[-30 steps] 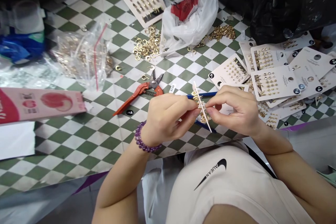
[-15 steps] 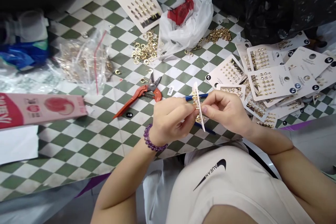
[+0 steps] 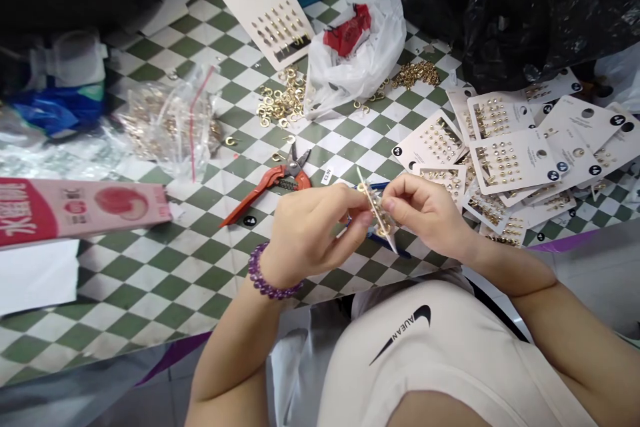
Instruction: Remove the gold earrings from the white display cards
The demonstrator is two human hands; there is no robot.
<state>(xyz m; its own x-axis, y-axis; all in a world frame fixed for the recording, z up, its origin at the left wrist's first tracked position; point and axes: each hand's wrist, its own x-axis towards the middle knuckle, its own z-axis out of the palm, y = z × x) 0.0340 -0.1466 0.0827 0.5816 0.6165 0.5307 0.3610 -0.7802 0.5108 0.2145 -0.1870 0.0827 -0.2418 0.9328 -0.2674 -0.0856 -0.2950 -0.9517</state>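
Observation:
Seen nearly edge-on, an earring card (image 3: 376,208) with gold earrings on it is held up between my two hands. My left hand (image 3: 313,227), with a purple bead bracelet (image 3: 265,280) at the wrist, pinches the card's left side with thumb and index finger. From the other side, my right hand (image 3: 425,213) is closed on the card with thumb and curled fingers; whether it also grips an earring part cannot be made out. Behind and below the card lies a blue-handled tool (image 3: 404,253), mostly hidden. Orange-handled cutters (image 3: 265,190) rest on the table left of my hands.
Right of my hands is a pile of earring cards (image 3: 515,163). Beyond lie loose gold hoops (image 3: 283,100), a white plastic bag (image 3: 370,47), gold bits (image 3: 417,73) and a black bag (image 3: 525,13). A zip bag (image 3: 170,120) and pink box (image 3: 85,209) are left.
The card has tilted, its top leaning further left. My left hand has shifted a little left and its thumb and index finger have spread lower along the card. My right hand stays nearly in place.

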